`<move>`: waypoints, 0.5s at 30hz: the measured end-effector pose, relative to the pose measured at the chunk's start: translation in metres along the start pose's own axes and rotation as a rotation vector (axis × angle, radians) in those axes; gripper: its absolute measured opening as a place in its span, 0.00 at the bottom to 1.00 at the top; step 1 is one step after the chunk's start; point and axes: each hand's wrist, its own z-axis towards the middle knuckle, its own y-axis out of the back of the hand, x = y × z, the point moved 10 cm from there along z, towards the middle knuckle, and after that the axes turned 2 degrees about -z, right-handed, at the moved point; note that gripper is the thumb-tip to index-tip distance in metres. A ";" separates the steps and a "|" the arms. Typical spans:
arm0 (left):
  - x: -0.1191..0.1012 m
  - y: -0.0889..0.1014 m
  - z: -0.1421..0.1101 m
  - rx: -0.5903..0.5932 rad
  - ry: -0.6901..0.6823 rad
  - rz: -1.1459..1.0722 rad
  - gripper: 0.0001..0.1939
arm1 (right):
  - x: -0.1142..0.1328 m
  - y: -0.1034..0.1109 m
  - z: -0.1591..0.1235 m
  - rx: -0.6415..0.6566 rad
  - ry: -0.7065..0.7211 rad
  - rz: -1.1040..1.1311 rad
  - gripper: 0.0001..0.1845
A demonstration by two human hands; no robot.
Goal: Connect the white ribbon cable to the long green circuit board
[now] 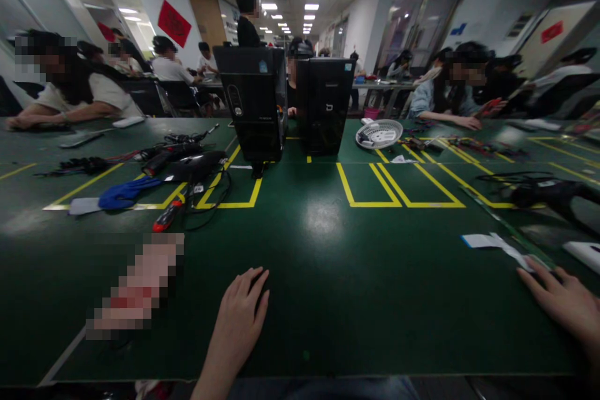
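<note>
My left hand (244, 309) rests palm down on the green table (356, 325), its fingers stretched out and nothing in them. At the right edge, my right hand (560, 297) lies with fingers extended. Its fingertips touch the end of a crumpled white strip with a blue tip (487, 241), which looks like paper or plastic. Beyond my left hand lies a red-and-black screwdriver (167, 217), next to a blue glove (129, 192) and a glossy black tool with a cord (194, 167). A blurred-out flat item (140, 284) lies left of my left hand.
Two black computer towers (253, 103) stand upright at the table's far middle. A white basket (379, 135) is right of them. Cable bundles (178, 140) lie left, and a black corded device (553, 190) right. Yellow tape marks the surface. People (459, 84) sit across.
</note>
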 end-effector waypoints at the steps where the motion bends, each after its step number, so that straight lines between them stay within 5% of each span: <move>1: 0.000 0.000 0.000 -0.003 -0.001 -0.002 0.20 | 0.000 -0.001 -0.001 0.045 -0.033 0.014 0.41; 8: 0.001 0.000 0.000 -0.001 0.005 -0.016 0.20 | 0.002 0.001 -0.008 0.121 -0.115 0.104 0.44; 15: 0.002 0.001 0.000 -0.002 0.012 0.001 0.21 | 0.000 0.003 -0.002 -0.045 -0.019 0.177 0.56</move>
